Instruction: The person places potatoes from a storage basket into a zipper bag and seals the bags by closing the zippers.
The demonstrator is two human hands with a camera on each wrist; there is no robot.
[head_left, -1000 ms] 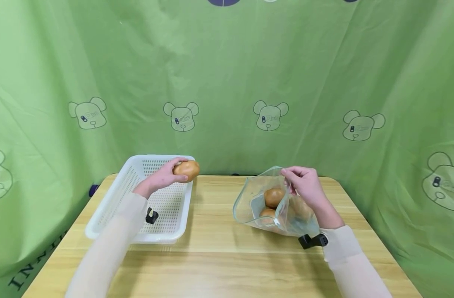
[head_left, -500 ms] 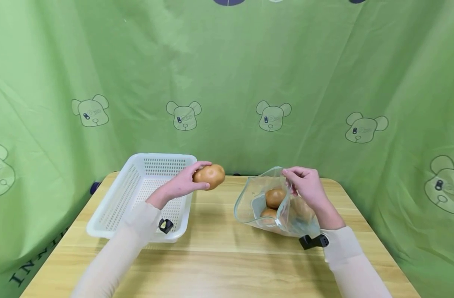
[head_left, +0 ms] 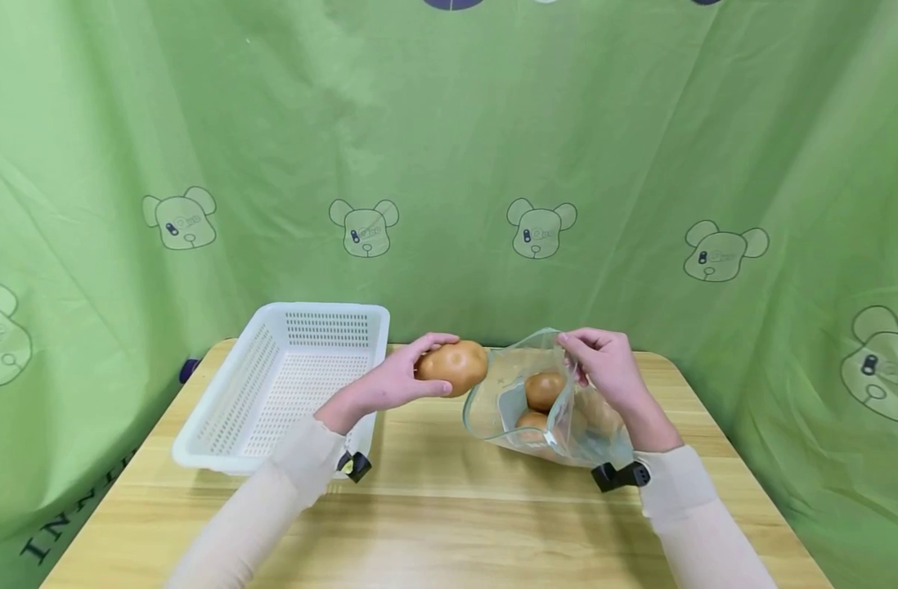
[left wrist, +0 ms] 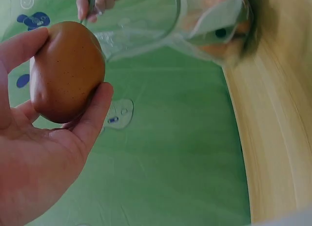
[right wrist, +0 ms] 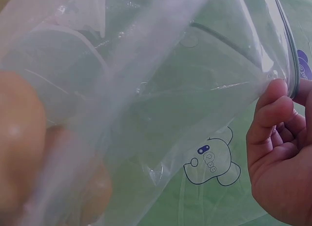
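Note:
In the head view my left hand (head_left: 393, 380) grips a brown potato (head_left: 456, 367), fingers behind it and thumb in front. The potato hangs above the table, right at the left edge of a clear zip bag (head_left: 486, 413). My right hand (head_left: 603, 364) pinches the bag's upper rim and keeps its mouth spread wide. Inside the bag lie potatoes (head_left: 544, 391), partly seen through the plastic. The left wrist view shows the held potato (left wrist: 68, 72) close up between thumb and fingers. In the right wrist view, the bag's rim (right wrist: 294, 65) passes between thumb and curled fingers.
A white perforated plastic basket (head_left: 280, 393) stands on the left of the wooden table (head_left: 449, 523), with no potatoes visible in it. A green cloth (head_left: 449, 164) with bear-head prints hangs behind the table and at both sides.
My left hand has carried the potato rightward from over the basket to the bag's mouth. The right hand and the bag have stayed nearly still.

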